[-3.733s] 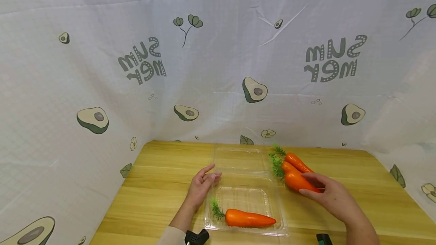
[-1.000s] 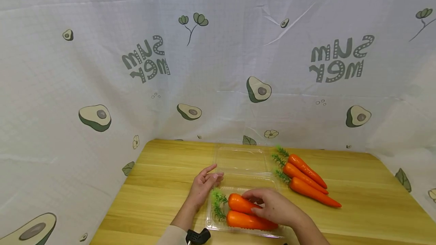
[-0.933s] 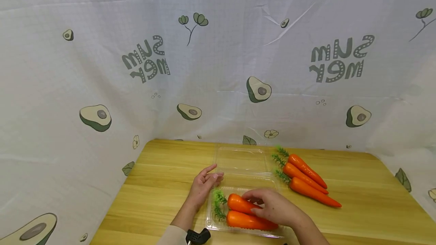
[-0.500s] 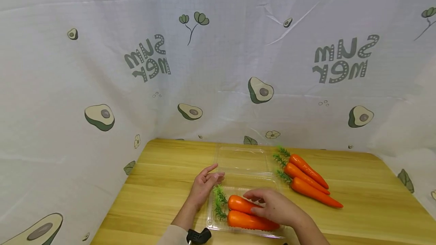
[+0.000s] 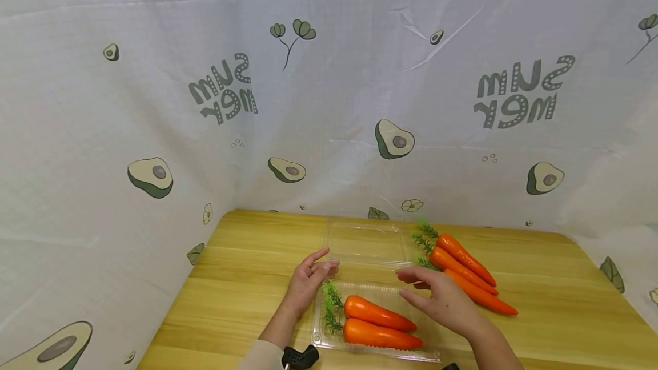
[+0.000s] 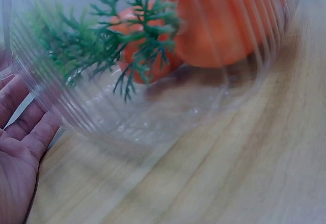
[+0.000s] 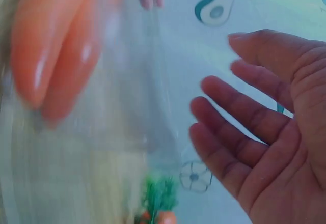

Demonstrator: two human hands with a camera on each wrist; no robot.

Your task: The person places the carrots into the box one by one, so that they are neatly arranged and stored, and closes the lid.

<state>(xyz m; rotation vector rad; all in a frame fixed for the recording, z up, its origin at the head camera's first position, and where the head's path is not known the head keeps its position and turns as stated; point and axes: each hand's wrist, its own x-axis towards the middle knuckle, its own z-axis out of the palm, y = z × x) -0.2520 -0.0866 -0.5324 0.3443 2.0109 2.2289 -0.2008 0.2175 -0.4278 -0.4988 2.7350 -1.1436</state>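
Two orange carrots with green tops lie side by side in the base of a clear plastic clamshell box [image 5: 377, 353]: a rear carrot [image 5: 377, 313] and a front carrot [image 5: 380, 334]. The box's lid [image 5: 365, 241] is folded back flat behind it. At the box's left side, my left hand [image 5: 303, 284] touches the wall with relaxed fingers, as the left wrist view shows its fingers [image 6: 30, 124] against the ribbed plastic. Over the box's right edge hovers my right hand [image 5: 444, 301], fingers loosely bent and apart, holding nothing; its palm [image 7: 285, 168] shows in the right wrist view.
Three more carrots [image 5: 465, 258] lie slanted on the wooden table [image 5: 247, 256] right of the box, the nearest partly behind my right hand. A white cloth [image 5: 319, 101] printed with avocados stands behind and left of the table.
My right hand brought a second carrot from the pile on the right into the box, let it go behind the first, and has drawn back up and to the right. The left hand stays put.
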